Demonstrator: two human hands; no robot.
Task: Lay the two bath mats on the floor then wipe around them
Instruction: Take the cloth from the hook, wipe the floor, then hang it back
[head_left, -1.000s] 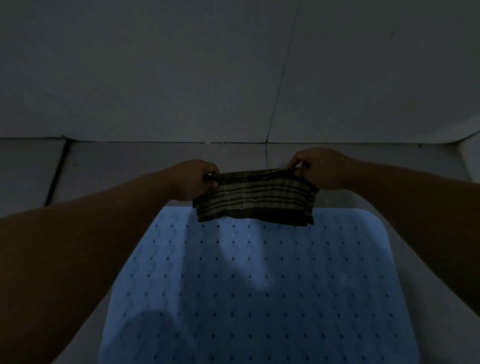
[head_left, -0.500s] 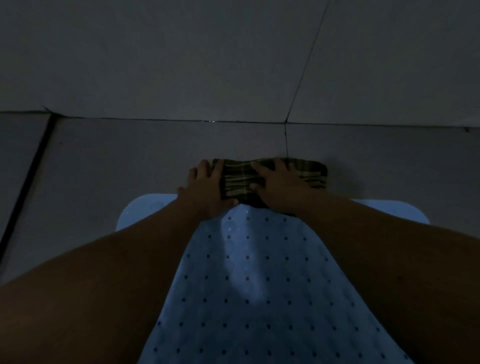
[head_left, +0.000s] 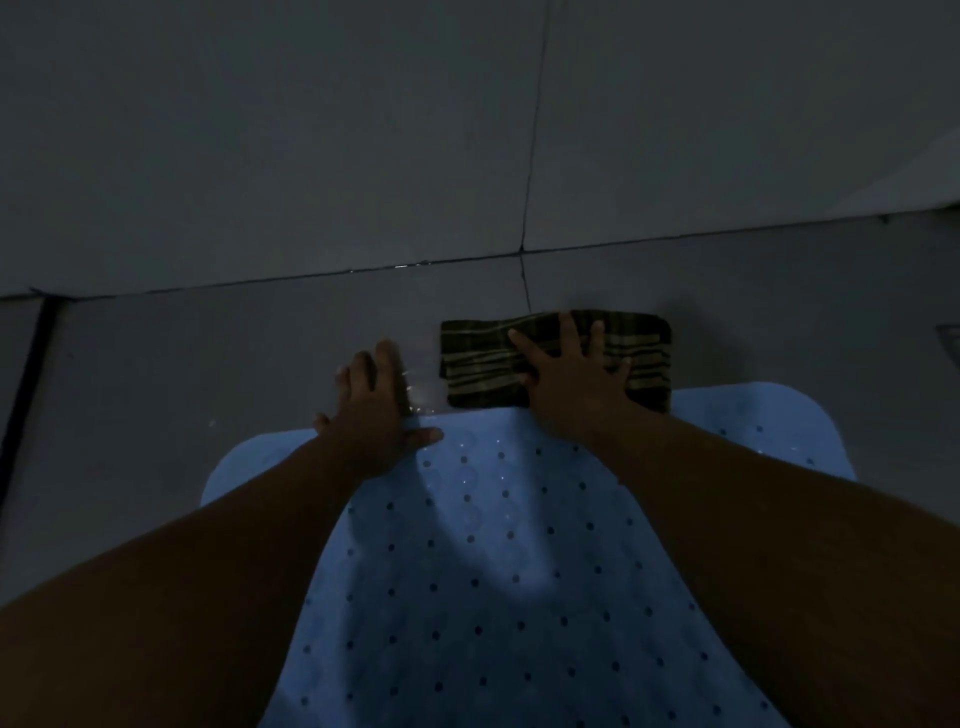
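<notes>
A light blue bath mat (head_left: 493, 571) with rows of small holes lies flat on the floor under my forearms. Only this one mat is in view. Just past its far edge lies a folded dark striped cloth (head_left: 483, 358). My right hand (head_left: 571, 374) presses flat on the cloth with fingers spread. My left hand (head_left: 374, 410) rests flat on the floor tile beside the cloth, its thumb on the mat's edge, holding nothing. A small wet patch (head_left: 418, 395) glints between my left hand and the cloth.
The room is dim. Grey floor tiles (head_left: 182, 374) meet a grey tiled wall (head_left: 311, 130) a short way beyond the cloth. A dark gap or strip (head_left: 26, 395) runs along the floor at far left.
The cloth went from held up in both hands to flat on the floor, then slid right under my right hand. My left hand came off it onto the tile.
</notes>
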